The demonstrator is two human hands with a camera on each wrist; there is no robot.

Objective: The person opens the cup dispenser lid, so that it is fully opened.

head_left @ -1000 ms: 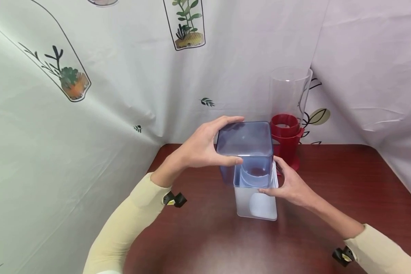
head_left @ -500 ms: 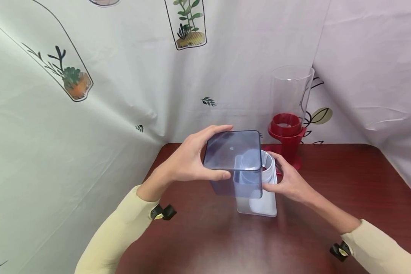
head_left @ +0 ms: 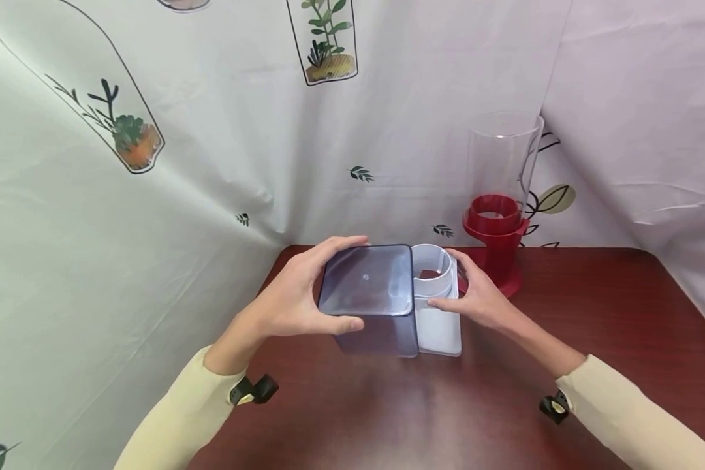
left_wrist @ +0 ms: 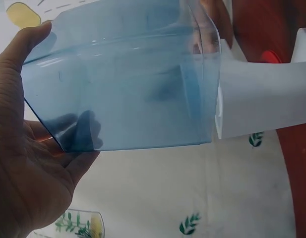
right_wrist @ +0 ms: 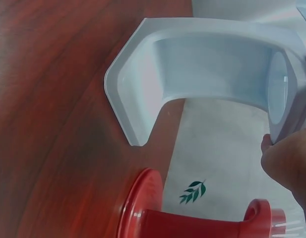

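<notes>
A see-through blue square container (head_left: 365, 281) is in my left hand (head_left: 290, 290), with the thumb on the near side and the fingers on the far side. A flat face of it is turned up. Just right of it, a white C-shaped stand (head_left: 439, 329) with a round ring at its top stands on the table. My right hand (head_left: 478, 294) grips the ring end from the right, thumb in front. In the left wrist view the container (left_wrist: 128, 94) lies close against the stand (left_wrist: 264, 99). The right wrist view shows the stand's foot (right_wrist: 130, 94) on the wood.
Behind the right hand stands a red stand (head_left: 499, 254) of similar shape, with a tall clear cylinder (head_left: 502, 156) on it. The dark red wooden table (head_left: 593, 313) ends at a white curtain (head_left: 223, 130) printed with plants.
My left hand has drawn the blue container left and towards me, off its place over the white stand's ring. The right hand and the white stand have shifted slightly left.
</notes>
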